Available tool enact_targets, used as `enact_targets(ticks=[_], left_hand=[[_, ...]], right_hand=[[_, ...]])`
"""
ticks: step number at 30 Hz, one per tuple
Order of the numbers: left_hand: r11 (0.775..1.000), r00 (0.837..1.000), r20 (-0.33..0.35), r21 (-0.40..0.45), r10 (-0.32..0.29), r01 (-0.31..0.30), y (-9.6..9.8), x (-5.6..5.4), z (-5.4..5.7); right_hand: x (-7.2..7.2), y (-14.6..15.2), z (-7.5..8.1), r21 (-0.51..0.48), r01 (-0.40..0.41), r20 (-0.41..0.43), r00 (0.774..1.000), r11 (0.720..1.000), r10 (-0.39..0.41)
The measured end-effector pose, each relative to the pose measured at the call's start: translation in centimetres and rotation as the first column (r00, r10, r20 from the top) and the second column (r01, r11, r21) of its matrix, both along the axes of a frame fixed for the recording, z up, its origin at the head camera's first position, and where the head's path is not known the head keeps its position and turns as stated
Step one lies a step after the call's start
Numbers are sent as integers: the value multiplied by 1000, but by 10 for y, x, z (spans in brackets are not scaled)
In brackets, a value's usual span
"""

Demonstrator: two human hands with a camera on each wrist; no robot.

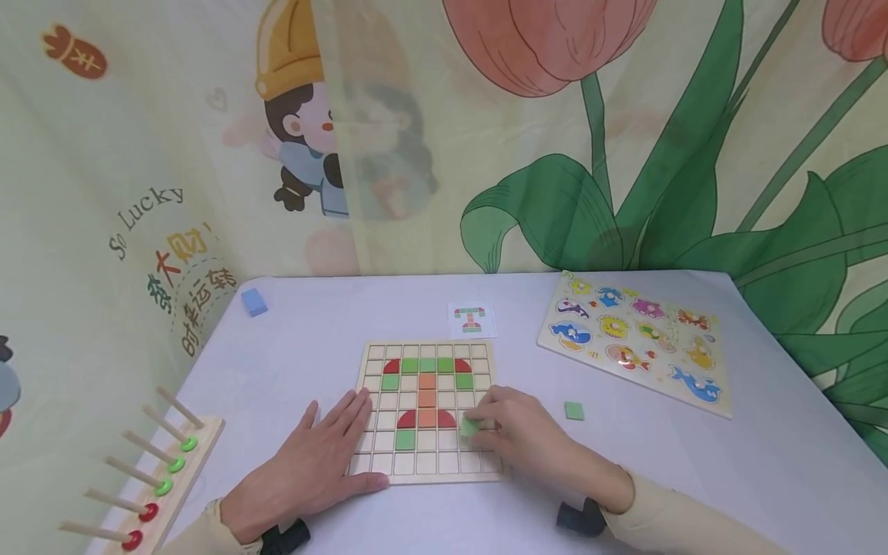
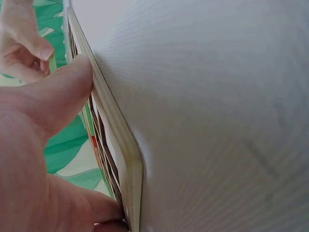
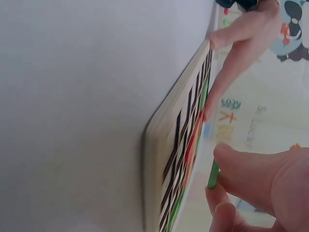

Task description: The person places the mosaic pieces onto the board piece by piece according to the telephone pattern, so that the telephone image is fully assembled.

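A wooden grid board (image 1: 447,466) lies flat on the table, with green squares, orange squares and red quarter-round tiles set in its cells. My right hand (image 1: 516,422) pinches a green square tile (image 1: 469,427) between thumb and fingers over the board's right side. In the right wrist view that green tile (image 3: 213,175) stands edge-on, apart from the board. My left hand (image 1: 312,455) lies spread with straight fingers on the board's left edge, its thumb at the front edge. The left wrist view shows the thumb (image 2: 72,84) resting on the board's rim.
Right of the board lies a loose green tile (image 1: 573,410). A pattern card (image 1: 472,320) sits behind the board, and a sea-animal puzzle (image 1: 631,339) at the back right. A peg rack with rings (image 1: 197,447) stands at left; a blue block (image 1: 253,302) lies at the far left corner.
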State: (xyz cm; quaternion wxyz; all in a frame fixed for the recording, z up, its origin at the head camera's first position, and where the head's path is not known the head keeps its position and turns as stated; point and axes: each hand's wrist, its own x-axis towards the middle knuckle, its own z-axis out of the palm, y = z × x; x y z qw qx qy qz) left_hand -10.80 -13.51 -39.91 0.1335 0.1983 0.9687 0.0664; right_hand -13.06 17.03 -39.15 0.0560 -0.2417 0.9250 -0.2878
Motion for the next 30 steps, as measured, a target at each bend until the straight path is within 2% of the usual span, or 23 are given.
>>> enact_targets(ticks=[4, 8, 17, 30], left_hand=[[1000, 1000, -1, -7, 3, -3, 1, 0, -1], [1000, 1000, -1, -16, 4, -4, 1, 0, 0], [1000, 1000, -8, -23, 2, -2, 1, 0, 1], [1000, 1000, -13, -18, -8, 8, 0, 1, 1]], right_hand=[[-1, -18, 0, -11, -89, -61, 994, 996, 88], [-4, -32, 0, 13, -139, -92, 986, 990, 140], [-10, -50, 0, 68, -178, -93, 979, 982, 184], [-13, -55, -13, 98, -215, -85, 971, 972, 223]])
